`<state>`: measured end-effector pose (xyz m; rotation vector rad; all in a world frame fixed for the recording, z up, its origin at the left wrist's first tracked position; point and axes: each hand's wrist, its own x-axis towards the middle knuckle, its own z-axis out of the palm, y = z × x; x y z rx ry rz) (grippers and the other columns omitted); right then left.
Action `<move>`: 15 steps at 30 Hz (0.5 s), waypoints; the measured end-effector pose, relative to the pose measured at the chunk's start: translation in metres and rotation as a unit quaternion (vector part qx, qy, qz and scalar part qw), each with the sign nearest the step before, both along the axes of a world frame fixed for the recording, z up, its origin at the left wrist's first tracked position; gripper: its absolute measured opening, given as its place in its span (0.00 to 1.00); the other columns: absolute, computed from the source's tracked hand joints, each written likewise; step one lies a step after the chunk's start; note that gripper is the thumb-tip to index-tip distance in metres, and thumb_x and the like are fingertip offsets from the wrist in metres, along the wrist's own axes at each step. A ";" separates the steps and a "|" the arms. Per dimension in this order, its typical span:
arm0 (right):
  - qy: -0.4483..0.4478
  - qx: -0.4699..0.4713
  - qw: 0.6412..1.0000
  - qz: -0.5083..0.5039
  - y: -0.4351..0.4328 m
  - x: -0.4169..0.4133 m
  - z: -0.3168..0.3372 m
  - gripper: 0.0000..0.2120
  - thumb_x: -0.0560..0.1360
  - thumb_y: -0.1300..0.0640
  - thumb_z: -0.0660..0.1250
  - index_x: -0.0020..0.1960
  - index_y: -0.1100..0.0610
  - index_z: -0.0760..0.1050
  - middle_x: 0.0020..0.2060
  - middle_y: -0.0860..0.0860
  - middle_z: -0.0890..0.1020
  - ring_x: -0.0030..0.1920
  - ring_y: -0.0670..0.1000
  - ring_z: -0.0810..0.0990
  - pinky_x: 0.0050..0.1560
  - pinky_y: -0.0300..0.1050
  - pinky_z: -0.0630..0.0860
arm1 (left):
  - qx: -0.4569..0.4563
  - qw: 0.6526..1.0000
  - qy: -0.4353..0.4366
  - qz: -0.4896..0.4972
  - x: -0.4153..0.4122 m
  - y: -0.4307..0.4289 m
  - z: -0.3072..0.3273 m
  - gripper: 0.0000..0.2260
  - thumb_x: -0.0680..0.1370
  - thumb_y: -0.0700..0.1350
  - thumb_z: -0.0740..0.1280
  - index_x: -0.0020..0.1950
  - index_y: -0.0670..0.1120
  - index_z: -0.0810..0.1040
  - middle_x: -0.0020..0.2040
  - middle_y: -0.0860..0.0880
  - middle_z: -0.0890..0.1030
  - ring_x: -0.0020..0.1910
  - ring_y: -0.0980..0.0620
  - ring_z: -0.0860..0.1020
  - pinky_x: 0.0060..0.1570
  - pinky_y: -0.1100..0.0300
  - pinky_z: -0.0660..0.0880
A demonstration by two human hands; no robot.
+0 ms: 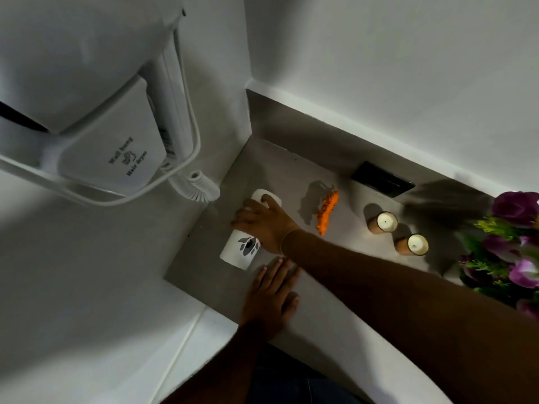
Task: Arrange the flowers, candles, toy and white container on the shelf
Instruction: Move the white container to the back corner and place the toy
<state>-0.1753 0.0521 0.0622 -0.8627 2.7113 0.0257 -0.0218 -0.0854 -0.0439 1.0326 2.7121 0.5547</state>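
The white container (237, 253), a cylinder with a grey leaf mark, stands at the left end of the grey shelf (320, 293). My right hand (264, 221) is wrapped around its upper part. Flat on the shelf near the front edge lies my left hand (269, 298), fingers spread, holding nothing. An orange toy tiger (328, 211) stands to the right of the container. Two brown candles (382, 223) (412, 244) with white tops stand further right. Purple flowers (507, 252) with green leaves fill the right edge.
A wall-hung white hair dryer (116, 141) with a coiled cord (197, 186) hangs on the left wall just above the shelf's corner. A black socket plate (382, 179) sits in the shelf's back wall behind the candles.
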 end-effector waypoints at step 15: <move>-0.038 -0.501 0.649 -0.571 0.037 0.003 0.041 0.41 0.69 0.61 0.82 0.76 0.59 0.64 0.70 0.52 0.76 0.62 0.40 0.66 0.43 0.07 0.47 | -0.044 0.991 0.008 0.129 -0.063 -0.013 0.007 0.31 0.86 0.58 0.59 0.89 0.54 0.57 0.90 0.48 0.55 0.89 0.46 0.51 0.85 0.40 0.53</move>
